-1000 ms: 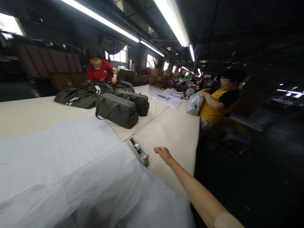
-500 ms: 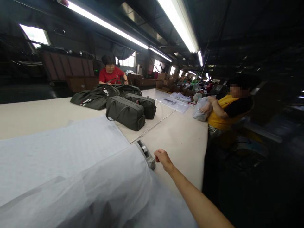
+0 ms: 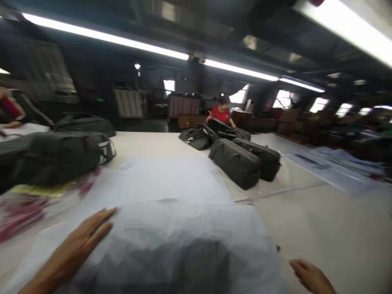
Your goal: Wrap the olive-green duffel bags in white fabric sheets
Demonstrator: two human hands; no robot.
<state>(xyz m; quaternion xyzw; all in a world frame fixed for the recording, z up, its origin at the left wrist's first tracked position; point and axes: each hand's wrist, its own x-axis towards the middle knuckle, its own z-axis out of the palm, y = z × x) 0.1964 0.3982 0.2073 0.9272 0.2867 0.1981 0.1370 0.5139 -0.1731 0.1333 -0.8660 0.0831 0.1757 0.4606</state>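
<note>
My left hand (image 3: 81, 241) is open, its fingers stretched out over the left side of a thin white sheet (image 3: 171, 220). A dark shape shows through the sheet near me, but its kind is hidden. To the right of the sheet, my right hand (image 3: 310, 275) has its fingers pressed together over the table (image 3: 330, 228). Whatever sits between those fingertips, if anything, is too blurred to make out. A small dark bit (image 3: 278, 248) peeks out at the sheet's right edge, near the right hand.
Dark green bags (image 3: 235, 163) stand beyond the sheet, with a person in red (image 3: 221, 114) behind them. More dark bags (image 3: 61, 155) and red-printed clear plastic (image 3: 27, 208) lie at left, near another person's sleeve (image 3: 27, 106). Clear plastic bags (image 3: 337, 167) rest at far right.
The view has swung left. My left hand has come into sight over the sheet. My right hand now appears at the lower right, and the tape dispenser beside it is mostly out of sight.
</note>
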